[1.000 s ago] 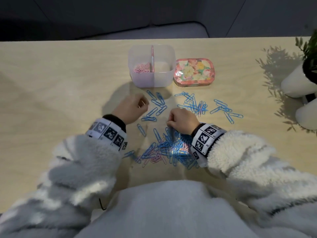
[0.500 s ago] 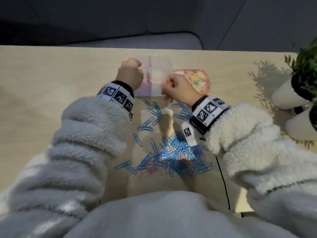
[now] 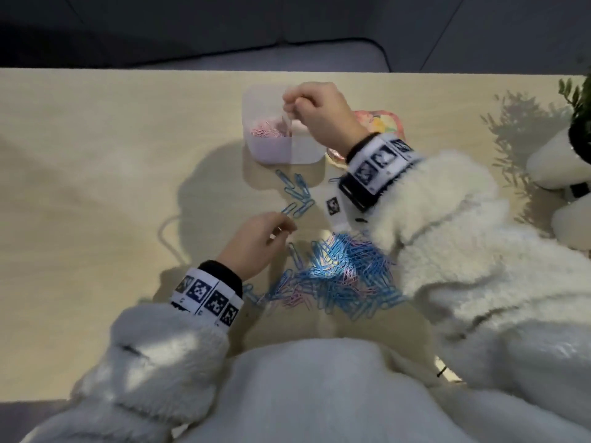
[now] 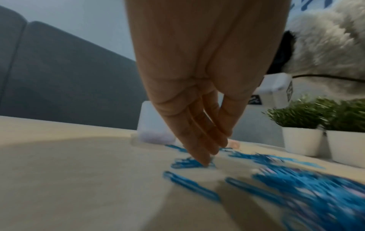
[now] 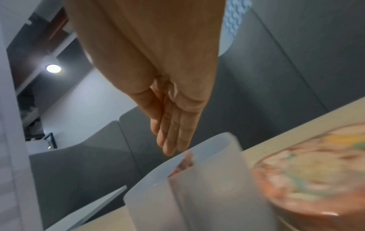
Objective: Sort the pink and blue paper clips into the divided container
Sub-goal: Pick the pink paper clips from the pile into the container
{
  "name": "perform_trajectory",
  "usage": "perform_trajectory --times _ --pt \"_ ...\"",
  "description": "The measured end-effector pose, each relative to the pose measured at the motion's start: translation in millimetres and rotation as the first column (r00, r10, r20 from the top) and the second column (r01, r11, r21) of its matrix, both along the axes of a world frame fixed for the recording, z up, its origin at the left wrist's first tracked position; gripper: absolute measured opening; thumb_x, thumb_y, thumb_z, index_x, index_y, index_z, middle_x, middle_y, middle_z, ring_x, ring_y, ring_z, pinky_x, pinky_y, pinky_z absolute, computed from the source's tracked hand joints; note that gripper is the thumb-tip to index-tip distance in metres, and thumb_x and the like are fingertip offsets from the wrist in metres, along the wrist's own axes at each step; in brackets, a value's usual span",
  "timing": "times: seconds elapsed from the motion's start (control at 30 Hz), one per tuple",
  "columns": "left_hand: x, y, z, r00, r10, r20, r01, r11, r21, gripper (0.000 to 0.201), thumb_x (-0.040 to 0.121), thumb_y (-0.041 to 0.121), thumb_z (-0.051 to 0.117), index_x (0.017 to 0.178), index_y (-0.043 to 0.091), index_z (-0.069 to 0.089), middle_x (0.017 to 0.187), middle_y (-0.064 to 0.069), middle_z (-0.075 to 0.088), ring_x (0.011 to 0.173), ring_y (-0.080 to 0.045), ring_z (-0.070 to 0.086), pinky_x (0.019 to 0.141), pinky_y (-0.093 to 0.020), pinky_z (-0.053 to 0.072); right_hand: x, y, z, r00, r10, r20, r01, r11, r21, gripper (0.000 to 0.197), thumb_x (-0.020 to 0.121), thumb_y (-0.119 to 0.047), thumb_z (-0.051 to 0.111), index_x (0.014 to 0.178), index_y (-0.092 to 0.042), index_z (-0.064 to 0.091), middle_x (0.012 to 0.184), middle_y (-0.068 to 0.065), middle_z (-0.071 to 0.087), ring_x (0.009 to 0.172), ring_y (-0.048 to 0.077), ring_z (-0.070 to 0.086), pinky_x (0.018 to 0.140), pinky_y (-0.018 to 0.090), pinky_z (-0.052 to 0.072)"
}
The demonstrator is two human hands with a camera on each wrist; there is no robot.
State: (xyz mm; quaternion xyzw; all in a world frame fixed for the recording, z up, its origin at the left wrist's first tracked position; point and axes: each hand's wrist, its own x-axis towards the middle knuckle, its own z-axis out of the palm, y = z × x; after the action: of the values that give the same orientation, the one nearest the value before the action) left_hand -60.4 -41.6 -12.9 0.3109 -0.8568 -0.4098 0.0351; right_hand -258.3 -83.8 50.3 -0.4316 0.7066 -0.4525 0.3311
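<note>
The translucent divided container (image 3: pixel 256 100) stands at the far middle of the table, with pink clips (image 3: pixel 265 131) in its left compartment. My right hand (image 3: pixel 289 102) hovers over the divider with its fingertips bunched together. The right wrist view shows straight, close fingers (image 5: pixel 173 140) above the container's rim (image 5: pixel 217 140), and no clip shows between them. My left hand (image 3: pixel 283 230) is low near the mixed blue and pink pile (image 3: pixel 339 276). Its fingers (image 4: pixel 205 156) are nearly straight and touch loose blue clips (image 4: pixel 185 163) on the table.
A flowered tin (image 3: pixel 387 121) lies right of the container, partly under my right wrist. White plant pots (image 3: pixel 556 161) stand at the right edge. Several loose blue clips (image 3: pixel 297 193) lie between container and pile. My fleece sleeves cover the near table.
My left hand came back from the container to the clips near the pile. My right hand moved left from the container's right side to over its divider.
</note>
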Motion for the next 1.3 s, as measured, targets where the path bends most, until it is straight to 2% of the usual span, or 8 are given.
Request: perform_trajectory --times 0.1,0.27,0.37,0.47,0.6,0.73,1.03,1.3 --pt "-8 18 -10 0.991 -0.111 0.070 0.115 0.992 -0.051 0.017 0.086 0.009 0.054 0.099 0.009 0.064 0.099 -0.009 0.064 0.095 -0.026 0.059 0.084 -0.036 0.047 -29 61 -15 0.996 -0.014 0.091 0.009 0.999 0.048 0.025 0.091 0.007 0.038 0.098 0.001 0.061 0.073 0.005 0.061 0.053 0.004 0.058 0.056 0.017 0.049" --pt "-36 33 -19 0.970 -0.225 0.095 0.236 0.964 -0.126 0.025 0.085 0.015 0.045 0.100 0.013 0.065 0.103 -0.010 0.061 0.100 -0.030 0.055 0.088 -0.042 0.045 -68 160 -47 0.993 0.000 -0.114 0.032 0.960 0.278 0.016 0.088 0.004 0.053 0.088 -0.005 0.065 0.049 -0.017 0.064 0.041 -0.004 0.055 0.049 0.011 0.047" --pt "-50 38 -21 0.947 -0.285 0.146 0.309 0.933 -0.184 0.025 0.091 0.012 0.045 0.108 0.013 0.063 0.112 -0.010 0.058 0.104 -0.030 0.050 0.091 -0.041 0.041 -67 191 -64 0.969 0.065 -0.240 0.030 0.928 0.371 0.015 0.083 0.000 0.061 0.081 -0.012 0.071 0.065 -0.009 0.065 0.055 -0.004 0.056 0.066 0.020 0.047" --pt "-60 43 -18 0.943 -0.298 0.146 0.327 0.909 -0.256 0.023 0.091 0.013 0.047 0.108 0.010 0.063 0.108 -0.014 0.059 0.098 -0.033 0.051 0.087 -0.046 0.043 -48 198 -72 0.956 0.106 -0.274 0.002 0.930 0.368 0.009 0.080 -0.005 0.065 0.082 -0.008 0.074 0.078 -0.008 0.070 0.062 -0.011 0.058 0.070 0.008 0.044" --pt "-72 47 -19 0.946 -0.203 0.252 0.282 0.900 -0.332 0.028 0.089 0.029 0.047 0.099 0.005 0.058 0.101 -0.016 0.057 0.095 -0.035 0.054 0.083 -0.046 0.045 -22 185 -76 0.919 0.208 -0.336 -0.078 0.929 0.363 0.006 0.078 -0.013 0.069 0.083 -0.011 0.071 0.088 0.005 0.073 0.081 0.018 0.065 0.078 0.030 0.049" --pt "-70 43 -23 0.910 -0.169 0.380 0.287 0.916 -0.281 0.034 0.087 0.033 0.055 0.108 0.007 0.050 0.114 -0.013 0.052 0.109 -0.031 0.048 0.089 -0.039 0.038 -7 177 -82 0.841 0.315 -0.441 -0.084 0.880 0.468 0.011 0.075 -0.016 0.073 0.083 -0.011 0.067 0.090 0.008 0.069 0.085 0.025 0.061 0.074 0.029 0.043" --pt "-50 26 -25 0.973 -0.101 0.210 0.132 0.982 -0.138 0.029 0.080 0.033 0.066 0.094 0.010 0.056 0.097 -0.009 0.054 0.095 -0.026 0.052 0.082 -0.040 0.045 -23 192 -79 0.998 0.007 -0.057 0.014 0.932 0.361 0.019 0.078 -0.005 0.070 0.068 -0.016 0.059 0.066 0.003 0.058 0.056 0.009 0.052 0.059 0.022 0.044" --pt "-109 33 -11 0.959 -0.219 0.180 0.260 0.933 -0.249 0.017 0.088 0.017 0.049 0.099 0.012 0.061 0.105 -0.009 0.059 0.100 -0.028 0.054 0.081 -0.038 0.043 -54 221 -56 0.847 -0.414 0.333 0.364 0.909 0.203 0.021 0.088 0.011 0.047 0.086 -0.007 0.059 0.049 -0.005 0.063 0.040 0.001 0.055 0.044 0.013 0.045"
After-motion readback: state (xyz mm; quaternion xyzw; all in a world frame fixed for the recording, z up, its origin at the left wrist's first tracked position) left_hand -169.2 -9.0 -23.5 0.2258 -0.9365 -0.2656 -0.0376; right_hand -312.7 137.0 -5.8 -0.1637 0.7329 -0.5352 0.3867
